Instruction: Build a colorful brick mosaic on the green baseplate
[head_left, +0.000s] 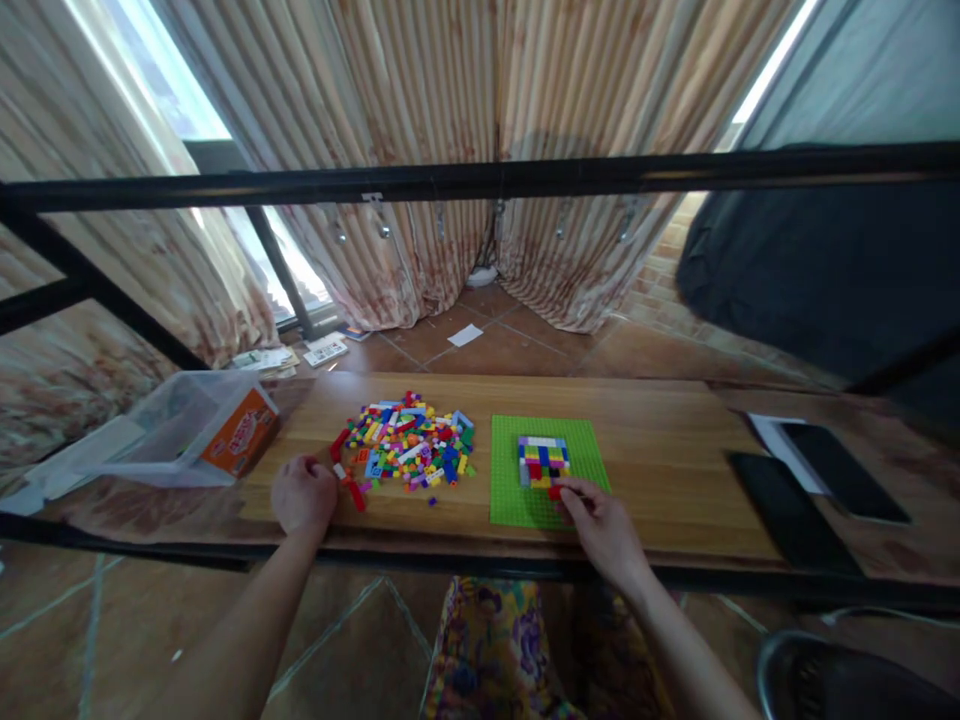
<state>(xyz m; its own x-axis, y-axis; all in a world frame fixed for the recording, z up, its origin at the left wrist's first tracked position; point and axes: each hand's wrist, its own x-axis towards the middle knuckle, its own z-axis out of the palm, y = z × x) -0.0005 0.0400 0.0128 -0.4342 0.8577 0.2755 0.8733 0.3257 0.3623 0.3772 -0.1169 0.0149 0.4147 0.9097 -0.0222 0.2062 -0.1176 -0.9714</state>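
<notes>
A green baseplate (510,500) lies on the wooden board, carrying a small multicoloured brick build (544,455) with white, yellow, blue and red bricks. My right hand (600,520) pinches a red brick (555,492) between thumb and fingertips at the near edge of that build. Whether this brick touches the build is too small to tell. To the left, my left hand (304,495) rests on the board with its fingers curled in; anything inside it is hidden. Beside it spreads a pile of loose toy bricks (412,445), with a few red ones closest to the hand.
A clear plastic box (157,440) with an orange label stands at the left. At the right are a dark flat panel (791,510) and a black tablet-like device (847,470) on white paper. A black metal bar (480,180) crosses beyond the wooden board (660,450).
</notes>
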